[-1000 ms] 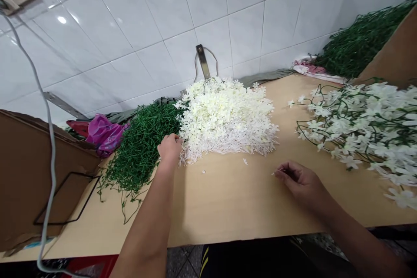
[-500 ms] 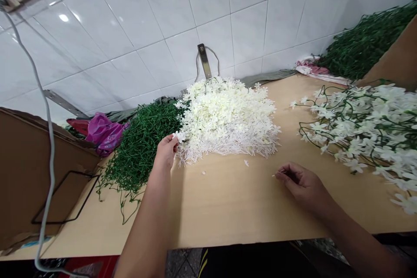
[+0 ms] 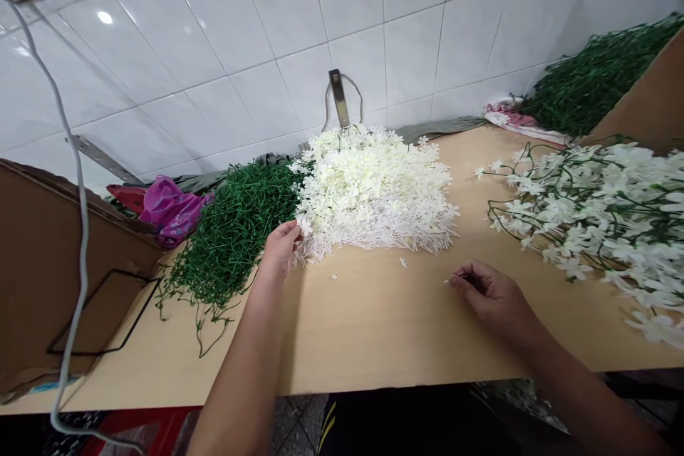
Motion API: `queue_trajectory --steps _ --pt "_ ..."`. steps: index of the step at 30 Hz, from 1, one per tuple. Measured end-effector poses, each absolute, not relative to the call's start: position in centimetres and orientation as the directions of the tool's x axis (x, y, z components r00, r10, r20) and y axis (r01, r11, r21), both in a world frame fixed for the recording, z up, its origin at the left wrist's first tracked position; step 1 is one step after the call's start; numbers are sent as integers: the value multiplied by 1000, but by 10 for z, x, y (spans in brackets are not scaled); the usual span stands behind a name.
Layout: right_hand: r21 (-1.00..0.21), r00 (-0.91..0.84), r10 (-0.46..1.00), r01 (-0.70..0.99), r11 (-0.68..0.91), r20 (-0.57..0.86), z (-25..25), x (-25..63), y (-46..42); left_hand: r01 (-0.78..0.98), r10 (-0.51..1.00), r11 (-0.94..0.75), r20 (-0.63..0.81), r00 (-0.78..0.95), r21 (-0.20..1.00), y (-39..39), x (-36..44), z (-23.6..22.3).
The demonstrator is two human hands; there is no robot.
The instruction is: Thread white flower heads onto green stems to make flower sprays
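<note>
My left hand (image 3: 281,246) pinches a white artificial flower (image 3: 303,226) at the left edge of a large heap of white flowers (image 3: 368,178). Thin white stems (image 3: 385,234) fringe the front of that heap. To the right, my right hand (image 3: 489,293) is above the table with thumb and fingers pressed together. A thin white stem-like piece (image 3: 448,281) pokes out from its fingertips; the rest of it is hidden. Close to my left hand lies a heap of green plastic stems (image 3: 229,235).
Assembled white flower sprays (image 3: 598,214) cover the table's right side, with more green stems (image 3: 609,78) behind. Cardboard boxes (image 3: 64,263) flank the table (image 3: 374,335). A grey cable (image 3: 83,228) hangs at left. A purple bag (image 3: 174,210) and loose petals (image 3: 403,263) lie about.
The left hand has shifted slightly right along the heap's edge, still pinching a white flower. The right hand stays nearly in place. The view has tilted a little.
</note>
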State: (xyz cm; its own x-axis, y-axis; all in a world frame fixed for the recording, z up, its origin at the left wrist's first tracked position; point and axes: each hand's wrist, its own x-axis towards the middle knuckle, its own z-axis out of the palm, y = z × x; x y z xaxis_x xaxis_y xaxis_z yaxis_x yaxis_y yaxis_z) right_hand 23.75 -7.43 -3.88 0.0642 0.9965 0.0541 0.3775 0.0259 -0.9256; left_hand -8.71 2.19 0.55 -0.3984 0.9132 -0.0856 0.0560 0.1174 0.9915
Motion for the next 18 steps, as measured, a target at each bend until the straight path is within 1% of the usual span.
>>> queue_trajectory --steps 4,7,9,13,14,16,18 --pt "-960 131 991 280 -28 10 -40 232 -74 152 909 58 11 -416 987 19 -84 6" --pt "-984 80 996 175 -44 -30 -36 217 -73 215 906 7 85 -416 977 18 -84 3" --pt "-992 22 1000 121 -16 -13 -30 202 -71 243 904 -12 115 -412 970 17 -84 1" --pt "-995 -112 990 41 94 89 -14 161 -57 235 919 -28 118 -377 972 11 -74 -5" --pt "-995 -156 983 15 101 98 -10 149 -52 223 926 -30 111 -361 974 8 -69 -7" --pt "-992 -192 975 -89 94 110 -2 127 -41 197 942 -30 94 -323 980 2 -56 -10" --pt "-987 -184 974 -120 109 130 3 108 -29 151 954 -20 64 -294 988 -5 -41 -14"
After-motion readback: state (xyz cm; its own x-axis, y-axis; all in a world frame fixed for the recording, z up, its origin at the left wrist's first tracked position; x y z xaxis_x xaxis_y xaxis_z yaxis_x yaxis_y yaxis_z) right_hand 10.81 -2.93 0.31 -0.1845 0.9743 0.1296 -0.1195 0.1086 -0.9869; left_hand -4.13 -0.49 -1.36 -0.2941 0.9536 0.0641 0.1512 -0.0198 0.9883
